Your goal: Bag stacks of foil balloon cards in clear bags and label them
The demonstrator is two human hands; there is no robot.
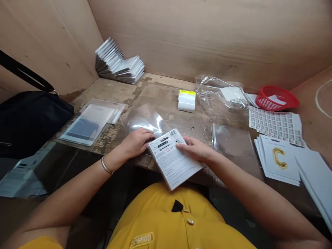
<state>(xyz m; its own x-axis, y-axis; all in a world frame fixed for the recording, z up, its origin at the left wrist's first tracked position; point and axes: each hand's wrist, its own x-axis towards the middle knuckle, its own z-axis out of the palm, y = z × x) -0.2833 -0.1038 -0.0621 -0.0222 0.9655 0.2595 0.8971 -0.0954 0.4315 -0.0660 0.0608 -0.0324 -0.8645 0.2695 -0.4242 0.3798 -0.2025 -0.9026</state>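
My right hand (193,147) grips a flat white packet (173,162) by its right edge, thumb on top. The packet is tilted over the table's front edge, with printed text, a barcode and a hang hole facing up. At its upper left corner is my left hand (140,141), fingers curled inward; whatever they pinch is hidden. A clear plastic sleeve (145,119) lies flat just beyond my left hand.
Clear sleeves (89,122) lie at left beside a black bag (31,117). Stacked packets (119,64) lean at the back. A label roll (186,101), crumpled plastic bag (220,95), red basket (277,97), sticker sheet (276,124) and cards with a gold C (278,159) fill the right.
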